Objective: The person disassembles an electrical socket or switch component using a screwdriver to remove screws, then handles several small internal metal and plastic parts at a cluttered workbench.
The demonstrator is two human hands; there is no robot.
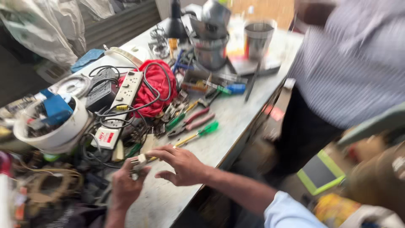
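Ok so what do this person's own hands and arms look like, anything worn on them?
Both hands are bare, no gloves. The right hand leads into a bare forearm, with a light blue sleeve rolled or ending near the elbow. The left hand shows a bare wrist; no watch or rings are discernible in the blur.

From my remote seat, the view was daylit and fairly bright, the light falling from the far side onto the bench [236, 122], whose pale top gave a soft sheen. Motion blur smeared the whole frame, heaviest at the right, where a standing person's striped shirt [354, 63] was streaked. The left near corner sat dim. Both hands [156, 173] looked soft-edged, with faint shadows beneath.
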